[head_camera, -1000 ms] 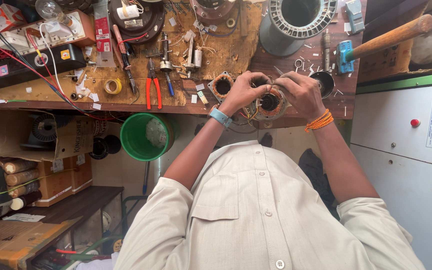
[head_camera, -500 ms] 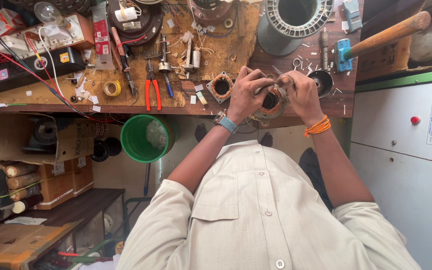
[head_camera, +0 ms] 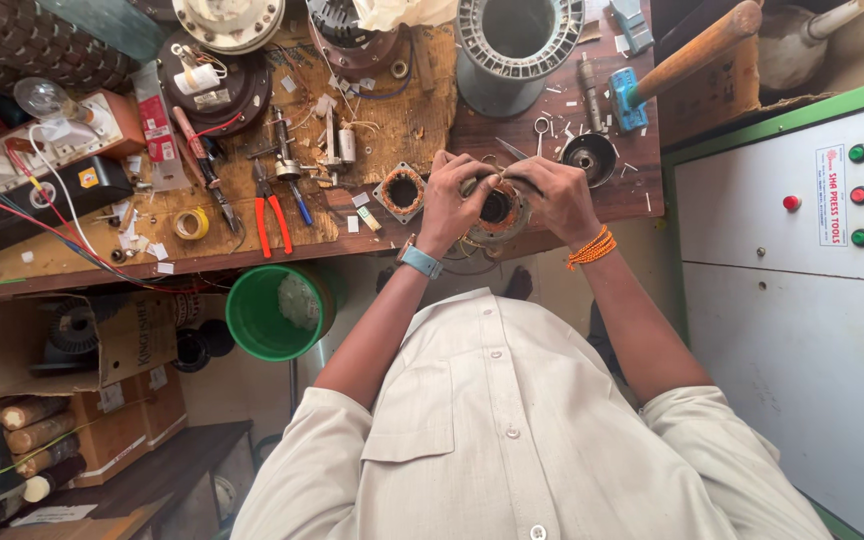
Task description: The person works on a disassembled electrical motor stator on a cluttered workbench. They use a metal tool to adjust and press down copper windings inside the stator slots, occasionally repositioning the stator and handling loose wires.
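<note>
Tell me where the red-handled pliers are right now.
In the head view, the red-handled pliers lie on the wooden bench, left of the person's hands, between the yellow tape roll and the square motor core.

A: Stator (head_camera: 497,212) mostly covered by both hands, only the bore and some copper winding show.
B: Fingertips?
A: Left hand (head_camera: 449,203) and right hand (head_camera: 555,197) meet over the rim; what they pinch is too small to tell.
B: Edges?
A: Hammer (head_camera: 687,57) handle cut off at the top, white bucket-like thing (head_camera: 802,40) clipped too. Green bucket (head_camera: 272,312) half under the workbench (head_camera: 252,240); contents unclear. Shirt runs out at the bottom.
</note>
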### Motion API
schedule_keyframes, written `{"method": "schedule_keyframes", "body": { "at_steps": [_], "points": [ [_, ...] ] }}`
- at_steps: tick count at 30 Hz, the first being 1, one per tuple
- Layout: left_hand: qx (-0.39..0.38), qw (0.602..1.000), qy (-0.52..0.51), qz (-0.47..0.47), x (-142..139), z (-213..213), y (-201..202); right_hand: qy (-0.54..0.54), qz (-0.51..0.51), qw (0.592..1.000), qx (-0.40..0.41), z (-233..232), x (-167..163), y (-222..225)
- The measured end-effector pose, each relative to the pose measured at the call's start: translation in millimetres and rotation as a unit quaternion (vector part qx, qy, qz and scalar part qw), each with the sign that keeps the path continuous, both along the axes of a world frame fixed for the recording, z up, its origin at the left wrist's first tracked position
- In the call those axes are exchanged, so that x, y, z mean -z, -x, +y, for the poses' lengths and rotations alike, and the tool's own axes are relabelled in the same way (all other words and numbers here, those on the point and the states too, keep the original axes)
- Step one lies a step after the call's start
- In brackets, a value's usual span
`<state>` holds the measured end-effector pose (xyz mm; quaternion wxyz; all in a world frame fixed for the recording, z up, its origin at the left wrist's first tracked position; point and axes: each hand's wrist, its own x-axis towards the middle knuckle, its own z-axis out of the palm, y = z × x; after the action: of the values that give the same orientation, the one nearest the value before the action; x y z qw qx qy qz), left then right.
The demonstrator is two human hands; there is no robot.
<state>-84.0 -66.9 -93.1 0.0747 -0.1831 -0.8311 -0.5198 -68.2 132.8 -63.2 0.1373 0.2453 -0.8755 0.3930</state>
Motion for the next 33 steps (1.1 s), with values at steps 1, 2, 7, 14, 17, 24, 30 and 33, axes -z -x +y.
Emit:
{"method": "schedule_keyframes", "body": {
  "at_steps": [1, 2, 7, 14, 17, 24, 30, 33],
  "points": [
    [0.006, 1.000, -0.011, -0.013, -0.5, -1.0, 2.0, 0.002, 0.013, 1.000, 0.008, -0.8, 1.5, 1.7],
    [0.013, 0.999, -0.022, -0.028, -1.4, -2.5, 3.7, 0.004, 0.024, 1.000, 0.017, -2.0, 3.2, 1.9],
    [0.058, 0.997, 0.012, -0.047, -12.1, -8.3, 11.5, -0.005, -0.043, 0.998, 0.054, -6.5, 8.8, 3.5],
    [-0.006, 0.999, 0.035, 0.013, -27.9, 2.2, 1.2, 0.028, -0.082, 0.993, 0.082, -8.6, 6.7, 5.2],
    [-0.027, 0.998, 0.054, 0.032, -29.6, 5.6, -2.8, 0.047, -0.098, 0.989, 0.100, -10.3, 5.6, 2.6],
    [-0.041, 0.994, 0.062, 0.074, -24.9, 9.2, -5.2, 0.120, -0.141, 0.971, 0.148, -20.8, 6.1, -8.7],
    [-0.040, 0.993, 0.076, 0.075, -19.6, 9.3, -2.8, 0.128, -0.133, 0.968, 0.169, -27.4, 4.1, -11.4],
    [-0.049, 0.992, 0.080, 0.083, -18.5, 10.5, -3.0, 0.134, -0.133, 0.965, 0.180, -30.6, 3.7, -13.0]
  ]
}}
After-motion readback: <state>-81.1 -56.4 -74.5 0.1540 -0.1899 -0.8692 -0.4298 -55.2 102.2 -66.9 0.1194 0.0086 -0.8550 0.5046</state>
